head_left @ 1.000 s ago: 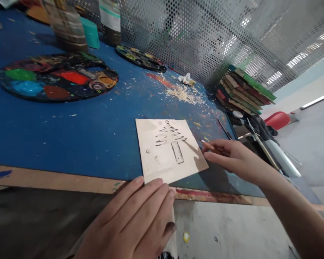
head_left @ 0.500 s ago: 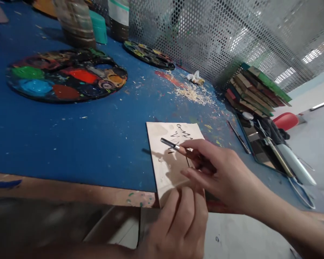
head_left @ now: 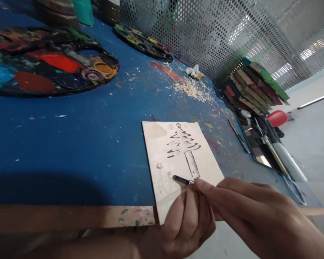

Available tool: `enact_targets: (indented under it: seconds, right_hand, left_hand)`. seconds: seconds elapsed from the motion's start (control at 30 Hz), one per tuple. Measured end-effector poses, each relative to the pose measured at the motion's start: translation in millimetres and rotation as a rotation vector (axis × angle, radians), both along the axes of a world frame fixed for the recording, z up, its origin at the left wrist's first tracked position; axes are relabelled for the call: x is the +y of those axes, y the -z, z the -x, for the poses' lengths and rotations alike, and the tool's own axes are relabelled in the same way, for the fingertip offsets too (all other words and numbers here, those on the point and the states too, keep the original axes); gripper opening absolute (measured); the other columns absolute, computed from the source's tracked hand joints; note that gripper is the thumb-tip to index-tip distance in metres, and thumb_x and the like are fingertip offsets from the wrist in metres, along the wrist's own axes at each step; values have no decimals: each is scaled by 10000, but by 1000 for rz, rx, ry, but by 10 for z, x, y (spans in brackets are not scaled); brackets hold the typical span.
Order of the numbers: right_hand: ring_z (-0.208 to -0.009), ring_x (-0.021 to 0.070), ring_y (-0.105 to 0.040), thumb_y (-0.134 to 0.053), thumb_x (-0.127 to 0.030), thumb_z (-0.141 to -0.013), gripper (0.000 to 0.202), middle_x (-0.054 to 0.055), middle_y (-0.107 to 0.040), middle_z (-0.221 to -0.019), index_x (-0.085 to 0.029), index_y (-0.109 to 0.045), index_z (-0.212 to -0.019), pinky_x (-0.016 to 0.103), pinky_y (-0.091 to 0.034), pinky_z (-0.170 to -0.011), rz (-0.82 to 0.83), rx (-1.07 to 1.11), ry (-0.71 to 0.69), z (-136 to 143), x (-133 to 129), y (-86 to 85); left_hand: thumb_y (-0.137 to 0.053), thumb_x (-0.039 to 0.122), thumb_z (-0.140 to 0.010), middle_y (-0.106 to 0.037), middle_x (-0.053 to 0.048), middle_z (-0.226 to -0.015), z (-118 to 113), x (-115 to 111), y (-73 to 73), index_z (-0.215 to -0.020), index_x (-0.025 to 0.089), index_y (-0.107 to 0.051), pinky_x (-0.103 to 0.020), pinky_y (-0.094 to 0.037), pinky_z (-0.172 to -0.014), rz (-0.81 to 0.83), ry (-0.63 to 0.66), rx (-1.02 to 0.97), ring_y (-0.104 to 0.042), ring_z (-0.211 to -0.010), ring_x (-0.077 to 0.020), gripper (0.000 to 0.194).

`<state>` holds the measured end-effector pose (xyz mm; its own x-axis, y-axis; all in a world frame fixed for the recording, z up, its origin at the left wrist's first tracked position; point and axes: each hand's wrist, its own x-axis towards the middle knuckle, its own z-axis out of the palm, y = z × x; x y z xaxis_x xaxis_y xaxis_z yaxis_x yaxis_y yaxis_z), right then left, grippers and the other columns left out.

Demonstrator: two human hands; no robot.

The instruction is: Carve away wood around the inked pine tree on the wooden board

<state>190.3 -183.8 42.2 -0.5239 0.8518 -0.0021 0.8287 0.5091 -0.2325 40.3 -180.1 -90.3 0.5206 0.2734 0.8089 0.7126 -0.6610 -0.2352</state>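
A pale board (head_left: pixel 156 144) with a tree-like outline in dark lines lies at the blue table's front edge, its near end sticking out over it. My left hand (head_left: pixel 187 223) is closed on the board's near edge, fingers curled on top. My right hand (head_left: pixel 248 205) pinches a carving tool (head_left: pixel 182 180) with a metal blade between thumb and fingers. The blade points left, over the lower part of the board, below the drawn trunk. The two hands meet near the tool's handle, which is mostly hidden in the right hand.
A large paint palette (head_left: pixel 35 82) lies at the left, a smaller palette (head_left: pixel 143 43) behind it. Pale shavings (head_left: pixel 194 90) are scattered near the perforated metal screen (head_left: pixel 205 32). Stacked books (head_left: pixel 256 86), a thin tool (head_left: pixel 238 136) and a dark tray with tools stand right.
My right hand has moved down and nearer, uncovering the tree drawing and bringing the blade to the lower board beside my left hand. The view has shifted, with the large palette further left.
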Motion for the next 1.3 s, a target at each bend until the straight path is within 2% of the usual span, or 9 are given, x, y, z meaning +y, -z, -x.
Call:
enact_targets:
  seconds: [0.27,0.8,0.9,1.03,1.1,1.13,1.17,1.23,1.3]
  right_hand:
    - [-452,80,-573,-360,-146,-953,327,-10,-628,-669,-179,-541,-1224,156,-499,-456,-49,-89,-22,94,52,-45]
    - [-637,100,-629,-308,-66,-934,419,29,-650,-802,-109,-480,-1314,197,-504,-539,-138,-242,-76,118,-59,1]
    - [-627,84,-622,-301,-49,-930,425,26,-646,-792,-100,-474,-1314,172,-502,-545,-129,-165,-60,128,-50,23]
    - [-622,86,-639,-305,-74,-936,430,25,-656,-794,-118,-438,-1343,159,-515,-530,-78,-110,-24,145,-38,39]
    - [-656,102,-657,-300,-85,-940,434,44,-672,-828,-115,-423,-1355,170,-537,-554,-71,-103,-27,145,-43,46]
    - [-684,115,-668,-298,-87,-939,436,60,-681,-852,-107,-419,-1357,181,-550,-572,-78,-113,-33,143,-47,48]
    - [-711,132,-677,-298,-92,-938,434,79,-690,-878,-96,-419,-1355,195,-564,-593,-86,-126,-45,143,-50,48]
    - [-733,162,-687,-306,-113,-937,431,111,-696,-912,-78,-418,-1352,226,-582,-622,-95,-146,-64,148,-53,43]
    - [-693,161,-680,-313,-127,-938,433,110,-690,-892,-73,-409,-1357,226,-582,-614,-72,-135,-69,161,-52,28]
  left_hand:
    - [-619,259,-827,-674,-51,-1109,-95,97,98,-1039,172,-689,-296,-411,-955,-131,12,-184,-575,-1078,-176,240]
    - [-358,407,-955,-686,-45,-1095,17,259,69,-1083,152,-647,-161,-501,-844,-368,3,-60,-627,-981,-118,406]
    - [-416,373,-944,-686,-34,-1105,-13,171,71,-1104,133,-639,-166,-492,-874,-322,7,-69,-619,-993,-122,364]
    - [-466,270,-924,-678,28,-1166,-17,65,62,-1135,181,-643,-174,-489,-931,-58,-37,-112,-561,-1140,-144,289]
    - [-458,306,-940,-686,53,-1150,47,133,21,-1105,223,-658,-170,-506,-918,-81,-1,-75,-587,-1117,-127,272]
    - [-476,329,-938,-698,60,-1113,92,191,-13,-1099,226,-659,-157,-509,-904,-170,7,-40,-614,-1071,-111,264]
    - [-436,337,-958,-705,25,-1100,138,250,-55,-1122,188,-648,-153,-527,-865,-415,-24,69,-654,-998,-108,307]
    - [-332,129,-968,-723,-28,-1061,206,320,-154,-1202,103,-612,-32,-493,-767,-1266,-336,563,-678,-921,-45,365]
    - [-535,33,-866,-671,44,-1136,217,276,-249,-1141,216,-667,-18,-342,-991,-2310,-834,1167,-585,-1131,-25,356]
